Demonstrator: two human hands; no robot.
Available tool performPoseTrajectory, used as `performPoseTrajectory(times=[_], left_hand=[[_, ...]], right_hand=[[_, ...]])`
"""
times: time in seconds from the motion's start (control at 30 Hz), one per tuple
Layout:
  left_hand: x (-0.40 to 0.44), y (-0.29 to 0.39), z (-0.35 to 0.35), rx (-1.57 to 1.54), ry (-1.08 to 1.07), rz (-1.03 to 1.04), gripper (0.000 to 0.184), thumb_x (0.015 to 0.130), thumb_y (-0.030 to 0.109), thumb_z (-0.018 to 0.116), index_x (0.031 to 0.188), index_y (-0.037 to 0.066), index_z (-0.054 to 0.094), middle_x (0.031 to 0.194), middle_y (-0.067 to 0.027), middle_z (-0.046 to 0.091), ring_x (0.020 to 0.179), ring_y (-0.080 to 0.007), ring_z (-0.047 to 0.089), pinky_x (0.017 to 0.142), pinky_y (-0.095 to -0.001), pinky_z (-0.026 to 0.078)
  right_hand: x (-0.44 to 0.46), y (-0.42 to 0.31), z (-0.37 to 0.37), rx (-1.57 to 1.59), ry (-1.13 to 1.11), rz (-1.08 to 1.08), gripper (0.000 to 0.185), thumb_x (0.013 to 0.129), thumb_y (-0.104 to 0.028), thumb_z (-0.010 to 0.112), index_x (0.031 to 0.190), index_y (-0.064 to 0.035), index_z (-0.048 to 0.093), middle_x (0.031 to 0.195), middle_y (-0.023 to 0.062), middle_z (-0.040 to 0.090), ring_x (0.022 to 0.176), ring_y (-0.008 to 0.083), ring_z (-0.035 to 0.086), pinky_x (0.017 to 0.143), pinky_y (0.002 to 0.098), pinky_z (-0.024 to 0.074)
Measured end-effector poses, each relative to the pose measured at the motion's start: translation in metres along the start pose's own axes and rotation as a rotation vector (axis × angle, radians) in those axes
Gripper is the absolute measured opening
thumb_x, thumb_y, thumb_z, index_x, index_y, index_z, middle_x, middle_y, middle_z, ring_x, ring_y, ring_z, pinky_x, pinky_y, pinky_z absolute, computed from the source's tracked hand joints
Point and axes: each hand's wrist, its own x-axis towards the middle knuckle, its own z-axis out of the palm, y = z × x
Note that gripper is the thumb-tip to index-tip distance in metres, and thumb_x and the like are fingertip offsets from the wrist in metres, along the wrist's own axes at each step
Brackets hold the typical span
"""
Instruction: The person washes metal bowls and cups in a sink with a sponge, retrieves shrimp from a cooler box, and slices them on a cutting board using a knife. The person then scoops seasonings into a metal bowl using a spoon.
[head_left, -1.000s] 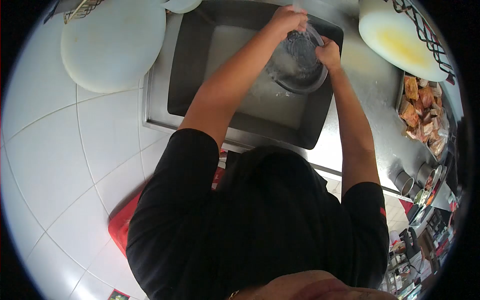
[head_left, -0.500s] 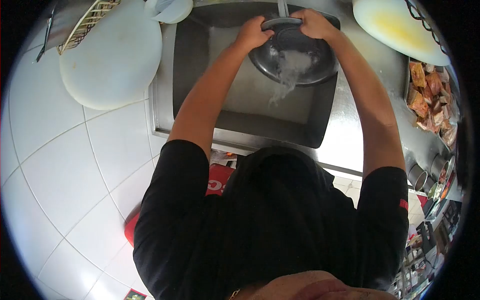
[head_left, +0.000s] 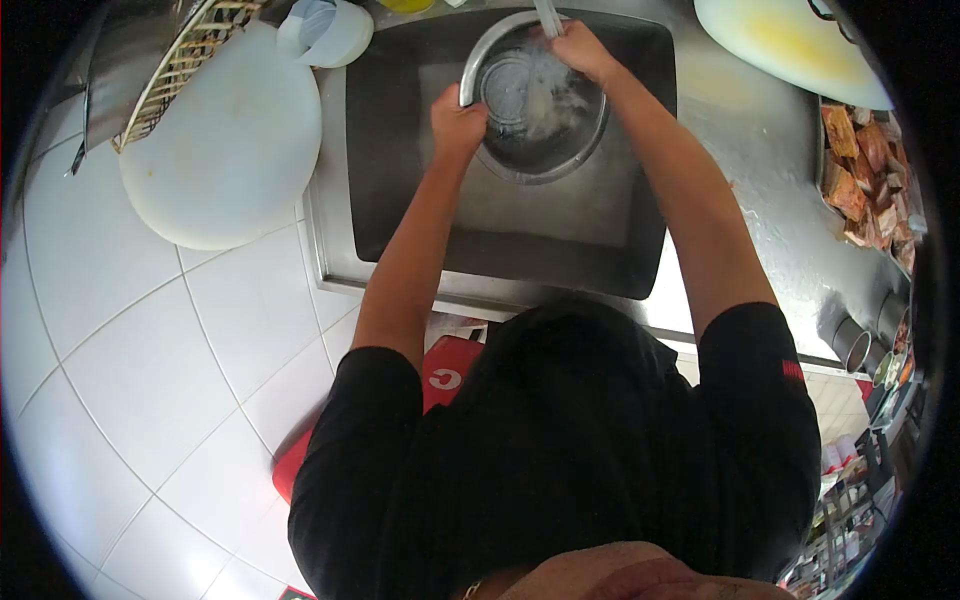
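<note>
Bowl [head_left: 510, 90] has shifted left over the sink [head_left: 550, 215] since the earlier frame; left hand [head_left: 458, 120] now sits lower, at its left rim. Left to right: white tiles [head_left: 120, 330], wire rack [head_left: 190, 55], big white board [head_left: 225, 150] next to the sink, white tub [head_left: 335, 35] near the sink's upper left corner. Red box [head_left: 447, 372] low, partly behind the black shirt [head_left: 590, 450]. Left hand closed on the rim, fingertips hidden. Bowl is above the dark sink, opening in view, cloudy water swirling inside. Right hand [head_left: 583, 50] grips the upper right rim beside the water stream [head_left: 548, 15]; finger detail unclear. Steel desk [head_left: 745, 170] right of the sink, wet and shiny. On it: yellow-stained board [head_left: 790, 45] at top, tray of meat chunks [head_left: 862, 175], steel cups [head_left: 852, 343] near the front edge. Far right: cluttered room [head_left: 850, 510], too small to read.
</note>
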Motion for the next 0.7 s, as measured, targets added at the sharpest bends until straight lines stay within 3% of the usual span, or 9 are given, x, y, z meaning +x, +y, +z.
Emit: performPoseTrajectory(times=[0.1, 0.2, 0.27, 0.37, 0.5, 0.57, 0.6, 0.67, 0.7], left_hand=[[-0.008, 0.02, -0.011, -0.074, 0.055, 0.015, 0.006, 0.069, -0.002, 0.057, 0.074, 0.0, 0.055, 0.065, 0.0007, 0.052, 0.063, -0.0077, 0.046, 0.057, -0.0273, 0.042], [-0.011, 0.041, -0.015, -0.056, 0.061, -0.007, 0.007, 0.072, -0.002, 0.059, 0.075, 0.002, 0.054, 0.067, 0.0034, 0.048, 0.063, -0.007, 0.045, 0.056, -0.0268, 0.04], [-0.01, 0.041, -0.014, -0.016, 0.066, 0.041, 0.008, 0.072, -0.002, 0.058, 0.073, 0.003, 0.052, 0.067, 0.0037, 0.047, 0.062, -0.0066, 0.043, 0.054, -0.0268, 0.039], [-0.019, 0.029, -0.01, 0.045, 0.041, 0.047, 0.01, 0.072, -0.003, 0.058, 0.07, 0.004, 0.049, 0.065, 0.0032, 0.047, 0.061, -0.0061, 0.043, 0.053, -0.027, 0.039], [-0.033, 0.03, -0.002, 0.017, 0.036, -0.081, 0.007, 0.071, -0.003, 0.057, 0.069, 0.002, 0.052, 0.064, 0.0017, 0.052, 0.062, -0.0059, 0.045, 0.055, -0.0265, 0.041], [-0.035, 0.034, 0.01, -0.088, 0.035, -0.104, 0.006, 0.072, -0.003, 0.057, 0.073, 0.002, 0.055, 0.068, 0.0021, 0.054, 0.064, -0.0059, 0.047, 0.057, -0.026, 0.042], [-0.033, 0.035, 0.014, -0.182, 0.039, -0.102, 0.008, 0.072, -0.004, 0.058, 0.076, 0.003, 0.056, 0.07, 0.0024, 0.055, 0.064, -0.006, 0.048, 0.058, -0.0258, 0.042], [-0.024, 0.023, 0.017, -0.273, 0.045, -0.097, 0.015, 0.072, -0.007, 0.058, 0.083, 0.003, 0.061, 0.078, 0.0008, 0.061, 0.07, -0.0078, 0.054, 0.064, -0.0252, 0.044], [-0.02, 0.025, 0.014, -0.272, 0.054, -0.09, 0.014, 0.072, -0.006, 0.057, 0.082, 0.002, 0.061, 0.076, 0.0009, 0.061, 0.069, -0.0071, 0.053, 0.062, -0.0252, 0.044]], right_hand=[[-0.013, -0.005, 0.015, -0.216, 0.127, -0.056, 0.032, 0.085, -0.017, 0.056, 0.113, -0.0045, 0.068, 0.099, 0.0109, 0.069, 0.09, 0.0204, 0.063, 0.082, 0.0331, 0.0476], [-0.044, 0.027, 0.044, 0.03, 0.021, 0.419, 0.029, 0.09, -0.018, 0.055, 0.115, -0.0099, 0.068, 0.101, 0.0084, 0.069, 0.087, 0.0201, 0.064, 0.08, 0.0341, 0.0491], [-0.079, 0.034, 0.077, -0.114, -0.126, 0.163, 0.03, 0.09, -0.024, 0.057, 0.112, -0.0062, 0.068, 0.099, 0.0088, 0.069, 0.085, 0.0195, 0.063, 0.077, 0.0345, 0.0492], [-0.089, 0.023, 0.074, -0.166, -0.14, 0.219, 0.031, 0.09, -0.025, 0.058, 0.11, -0.004, 0.068, 0.099, 0.0097, 0.069, 0.084, 0.0191, 0.063, 0.077, 0.034, 0.0496], [-0.05, 0.023, 0.046, 0.924, 0.454, 0.361, 0.029, 0.094, -0.017, 0.047, 0.113, -0.0002, 0.061, 0.1, 0.0101, 0.067, 0.084, 0.0215, 0.065, 0.08, 0.0344, 0.0525], [-0.036, 0.018, 0.061, 1.218, 0.271, 0.248, 0.031, 0.095, -0.017, 0.046, 0.12, -0.0005, 0.056, 0.101, 0.013, 0.066, 0.082, 0.0243, 0.065, 0.077, 0.0351, 0.0531], [-0.024, 0.043, 0.084, 0.988, 0.033, 0.034, 0.03, 0.095, -0.019, 0.047, 0.118, -0.0017, 0.058, 0.102, 0.0127, 0.066, 0.085, 0.0247, 0.065, 0.078, 0.035, 0.0529], [-0.031, 0.082, 0.123, 0.651, -0.209, 0.063, 0.03, 0.095, -0.024, 0.05, 0.114, -0.0036, 0.06, 0.104, 0.0114, 0.066, 0.09, 0.0236, 0.064, 0.08, 0.0338, 0.0524], [-0.046, 0.088, 0.137, 0.553, -0.217, 0.295, 0.031, 0.095, -0.027, 0.052, 0.114, -0.0043, 0.061, 0.105, 0.0105, 0.066, 0.093, 0.0221, 0.064, 0.081, 0.0328, 0.052]])
